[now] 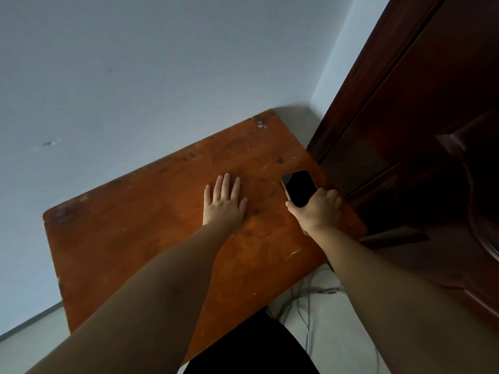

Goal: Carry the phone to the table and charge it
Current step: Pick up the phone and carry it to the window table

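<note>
Right hand gripping phone, door beside

Phone on table (right side)

The left hand lies flat, fingers spread, on the worn orange-brown desk. The right hand has its grip around the near end of a dark-screened phone by the desk's right edge, beside a dark wooden door. Grey cables trail over the floor below.
</note>
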Action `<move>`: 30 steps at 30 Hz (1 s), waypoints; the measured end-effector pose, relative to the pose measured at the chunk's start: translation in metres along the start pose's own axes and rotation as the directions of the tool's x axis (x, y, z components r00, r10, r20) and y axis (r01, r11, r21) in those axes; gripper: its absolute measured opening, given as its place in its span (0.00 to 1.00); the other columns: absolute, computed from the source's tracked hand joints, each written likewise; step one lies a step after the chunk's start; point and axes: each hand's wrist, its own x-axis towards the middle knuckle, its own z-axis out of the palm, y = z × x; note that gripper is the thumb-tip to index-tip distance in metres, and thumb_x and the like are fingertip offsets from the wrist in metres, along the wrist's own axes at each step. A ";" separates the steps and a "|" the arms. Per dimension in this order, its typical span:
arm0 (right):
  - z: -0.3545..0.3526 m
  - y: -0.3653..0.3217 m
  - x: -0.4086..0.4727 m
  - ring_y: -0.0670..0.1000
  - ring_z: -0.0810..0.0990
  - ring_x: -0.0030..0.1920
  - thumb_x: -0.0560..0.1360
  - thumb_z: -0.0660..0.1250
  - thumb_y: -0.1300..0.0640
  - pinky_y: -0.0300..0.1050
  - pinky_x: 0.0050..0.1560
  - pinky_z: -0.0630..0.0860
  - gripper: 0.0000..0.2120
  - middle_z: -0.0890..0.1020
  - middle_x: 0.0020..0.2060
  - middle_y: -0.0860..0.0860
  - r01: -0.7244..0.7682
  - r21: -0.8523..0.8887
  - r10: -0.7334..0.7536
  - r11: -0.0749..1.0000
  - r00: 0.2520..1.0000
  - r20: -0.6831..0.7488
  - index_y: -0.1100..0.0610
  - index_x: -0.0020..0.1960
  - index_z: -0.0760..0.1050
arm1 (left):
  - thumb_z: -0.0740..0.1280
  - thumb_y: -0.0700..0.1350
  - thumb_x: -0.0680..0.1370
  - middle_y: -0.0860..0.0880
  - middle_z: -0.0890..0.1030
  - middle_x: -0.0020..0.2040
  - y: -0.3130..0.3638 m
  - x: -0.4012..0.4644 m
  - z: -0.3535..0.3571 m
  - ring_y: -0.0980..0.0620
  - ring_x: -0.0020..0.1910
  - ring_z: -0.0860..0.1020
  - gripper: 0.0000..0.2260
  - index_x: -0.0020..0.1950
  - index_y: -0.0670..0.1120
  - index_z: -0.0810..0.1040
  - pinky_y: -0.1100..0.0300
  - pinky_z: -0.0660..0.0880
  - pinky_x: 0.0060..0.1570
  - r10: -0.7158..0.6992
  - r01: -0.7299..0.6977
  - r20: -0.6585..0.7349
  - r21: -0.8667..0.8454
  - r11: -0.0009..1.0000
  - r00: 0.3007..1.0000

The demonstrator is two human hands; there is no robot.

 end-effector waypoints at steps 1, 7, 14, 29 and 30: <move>-0.005 -0.001 0.002 0.60 0.68 0.64 0.65 0.72 0.38 0.54 0.58 0.74 0.38 0.71 0.62 0.61 0.023 0.013 -0.023 1.000 1.000 0.004 0.64 0.63 0.69 | 0.44 0.59 0.81 0.46 0.44 0.79 -0.001 0.003 -0.006 0.46 0.78 0.42 0.27 0.78 0.50 0.44 0.44 0.43 0.76 0.002 -0.002 0.033 -0.001 1.000 0.999; -0.044 -0.044 0.008 0.58 0.70 0.61 0.65 0.71 0.37 0.51 0.55 0.75 0.37 0.72 0.60 0.60 0.331 -0.006 -0.331 0.943 0.942 -0.049 0.63 0.61 0.69 | 0.49 0.56 0.82 0.44 0.62 0.76 -0.013 -0.002 -0.059 0.43 0.74 0.61 0.23 0.75 0.49 0.59 0.45 0.63 0.70 -0.030 0.028 -0.011 -0.115 0.993 0.999; -0.058 -0.137 -0.021 0.58 0.73 0.56 0.66 0.71 0.38 0.49 0.47 0.75 0.36 0.72 0.56 0.60 0.665 0.023 -0.664 0.747 0.747 -0.041 0.63 0.60 0.68 | 0.52 0.53 0.81 0.44 0.68 0.72 -0.073 -0.060 -0.097 0.44 0.71 0.66 0.21 0.73 0.47 0.62 0.47 0.66 0.67 -0.298 0.266 -0.202 -0.173 0.948 0.933; -0.013 -0.254 -0.252 0.56 0.74 0.53 0.67 0.70 0.37 0.47 0.44 0.77 0.35 0.71 0.56 0.59 0.972 0.106 -0.978 0.208 0.203 0.056 0.63 0.60 0.68 | 0.51 0.53 0.82 0.44 0.71 0.69 -0.202 -0.309 -0.092 0.43 0.68 0.67 0.20 0.70 0.46 0.65 0.48 0.65 0.65 -0.764 0.704 -0.319 -0.301 0.643 0.561; -0.010 -0.256 -0.273 0.57 0.74 0.53 0.67 0.70 0.37 0.47 0.45 0.76 0.35 0.71 0.56 0.60 0.978 0.113 -0.983 0.177 0.171 0.062 0.63 0.60 0.67 | 0.51 0.53 0.82 0.43 0.71 0.69 -0.207 -0.330 -0.089 0.43 0.68 0.67 0.20 0.70 0.45 0.65 0.48 0.65 0.65 -0.777 0.714 -0.328 -0.314 0.626 0.537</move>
